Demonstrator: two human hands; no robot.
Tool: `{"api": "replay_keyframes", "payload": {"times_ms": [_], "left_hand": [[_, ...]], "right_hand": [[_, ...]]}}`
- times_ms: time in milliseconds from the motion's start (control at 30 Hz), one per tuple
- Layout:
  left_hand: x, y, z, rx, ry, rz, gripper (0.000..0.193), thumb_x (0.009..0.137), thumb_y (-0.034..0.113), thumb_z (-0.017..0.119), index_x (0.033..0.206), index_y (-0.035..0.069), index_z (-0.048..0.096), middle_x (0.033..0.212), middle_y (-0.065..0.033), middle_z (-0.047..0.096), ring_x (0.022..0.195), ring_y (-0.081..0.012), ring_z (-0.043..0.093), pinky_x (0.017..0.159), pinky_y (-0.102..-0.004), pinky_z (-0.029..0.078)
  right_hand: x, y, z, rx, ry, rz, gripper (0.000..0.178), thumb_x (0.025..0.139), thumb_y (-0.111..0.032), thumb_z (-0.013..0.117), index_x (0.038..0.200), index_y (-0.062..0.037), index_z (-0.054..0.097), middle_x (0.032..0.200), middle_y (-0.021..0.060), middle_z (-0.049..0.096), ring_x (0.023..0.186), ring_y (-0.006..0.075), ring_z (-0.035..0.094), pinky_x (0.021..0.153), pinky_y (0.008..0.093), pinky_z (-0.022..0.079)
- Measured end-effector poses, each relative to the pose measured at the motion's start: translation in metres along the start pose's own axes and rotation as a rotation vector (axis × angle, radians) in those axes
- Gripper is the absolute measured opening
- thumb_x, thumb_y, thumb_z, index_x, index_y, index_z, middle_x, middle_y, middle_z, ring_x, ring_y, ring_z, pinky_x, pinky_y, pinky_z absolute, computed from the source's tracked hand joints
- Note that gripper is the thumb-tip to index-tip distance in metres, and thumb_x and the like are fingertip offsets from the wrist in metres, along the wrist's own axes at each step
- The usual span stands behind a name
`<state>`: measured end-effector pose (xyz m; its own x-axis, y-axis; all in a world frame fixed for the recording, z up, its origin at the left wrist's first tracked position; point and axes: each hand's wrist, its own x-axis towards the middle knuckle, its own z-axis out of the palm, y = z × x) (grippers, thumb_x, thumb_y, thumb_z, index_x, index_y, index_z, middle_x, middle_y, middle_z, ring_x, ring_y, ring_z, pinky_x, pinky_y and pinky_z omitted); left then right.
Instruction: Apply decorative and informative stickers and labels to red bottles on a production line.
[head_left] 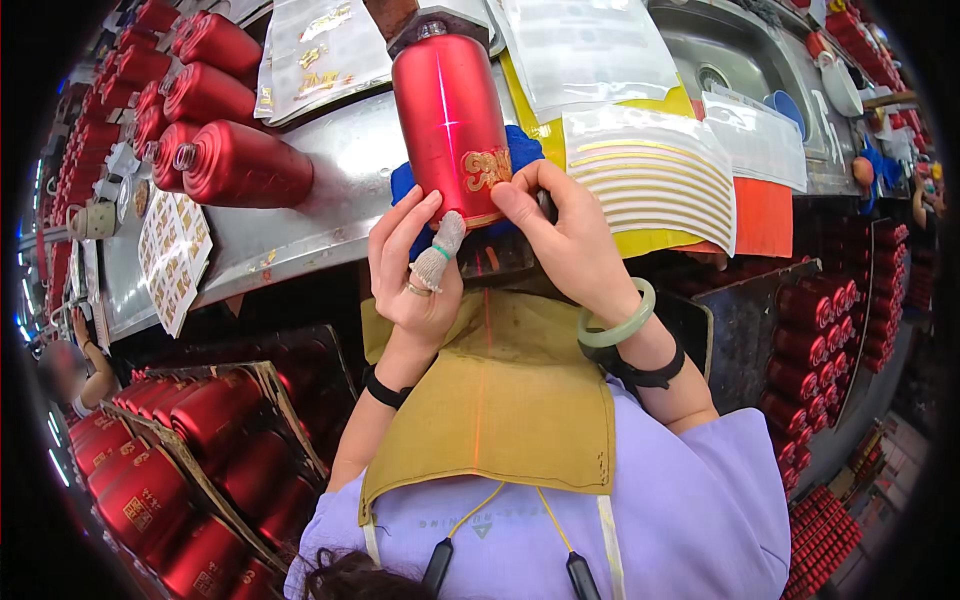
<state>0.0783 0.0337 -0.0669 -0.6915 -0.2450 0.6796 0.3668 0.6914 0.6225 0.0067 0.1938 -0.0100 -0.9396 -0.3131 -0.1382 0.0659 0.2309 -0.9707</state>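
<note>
A glossy red bottle [447,120] lies on a blue cloth [524,148], its neck pointing away from me. A raised gold sticker [484,168] sits on its lower right side, and a thin gold band runs near the base. My left hand [420,265] grips the bottle's base from the left; one finger wears a grey knitted finger cover [440,250], which touches the bottle. With thumb and index finger bent together, my right hand [560,220] presses at the sticker's lower edge. The tip of that index finger is partly hidden.
More red bottles [250,165] lie on the metal table [335,150] at left. Sheets of gold stickers [172,250] rest near its edge. Right of the bottle are gold strips on a backing sheet [650,180] and a steel sink [735,60]. Crates of bottles [150,500] stand below.
</note>
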Motion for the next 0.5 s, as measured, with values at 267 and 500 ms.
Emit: {"api": "replay_keyframes", "payload": {"times_ms": [267, 500], "left_hand": [[0.002, -0.001, 0.000, 0.028, -0.004, 0.046, 0.029, 0.089, -0.011, 0.074, 0.117, -0.007, 0.071, 0.122, -0.0190, 0.067, 0.118, -0.0320, 0.066, 0.096, -0.0375, 0.059], [-0.001, -0.004, 0.002, 0.032, 0.021, 0.037, 0.029, 0.087, -0.012, 0.075, 0.113, 0.002, 0.077, 0.122, -0.0167, 0.068, 0.115, -0.0319, 0.067, 0.092, -0.0362, 0.060]], "right_hand": [[-0.002, 0.001, -0.001, -0.011, -0.016, -0.037, 0.031, 0.094, -0.025, 0.078, 0.092, 0.0006, 0.061, 0.073, 0.0059, 0.062, 0.066, 0.0126, 0.054, 0.062, 0.0303, 0.046], [-0.003, -0.001, 0.000, -0.021, -0.017, -0.009, 0.032, 0.097, -0.028, 0.074, 0.092, 0.0015, 0.061, 0.073, 0.0062, 0.061, 0.068, 0.0141, 0.056, 0.064, 0.0308, 0.046]]}}
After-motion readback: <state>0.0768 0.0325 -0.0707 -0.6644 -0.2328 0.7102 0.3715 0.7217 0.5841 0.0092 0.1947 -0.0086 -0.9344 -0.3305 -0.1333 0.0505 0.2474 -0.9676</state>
